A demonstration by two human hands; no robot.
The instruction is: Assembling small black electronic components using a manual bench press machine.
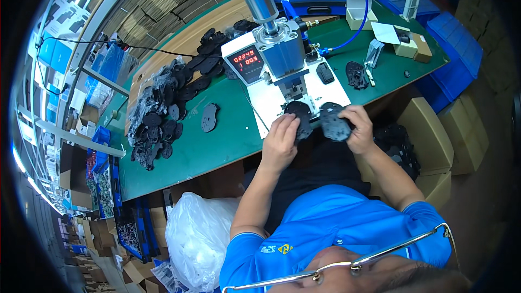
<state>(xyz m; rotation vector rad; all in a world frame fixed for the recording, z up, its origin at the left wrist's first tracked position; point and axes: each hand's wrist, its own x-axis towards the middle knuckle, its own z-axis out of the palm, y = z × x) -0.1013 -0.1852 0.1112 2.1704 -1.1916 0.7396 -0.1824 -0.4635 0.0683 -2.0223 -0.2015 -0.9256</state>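
Note:
My left hand point(281, 140) is closed on the near edge of a flat black plastic plate point(302, 120), just below the head of a bench press point(282, 51). Whether that plate rests on the press base cannot be made out. Between the fingers and thumb of my right hand point(359, 130) is a second black plate point(334, 122), rounded and dotted with small holes. This one is held beside the white base plate point(331, 91), at the table's front edge. The two plates are apart from each other.
A heap of black plates point(157, 114) covers the left of the green table point(228, 141), with a single plate point(209, 117) beside it. Small open boxes point(360, 12) stand back right. A carton point(429, 135) holding black parts sits at my right, a white bag point(198, 239) at my left.

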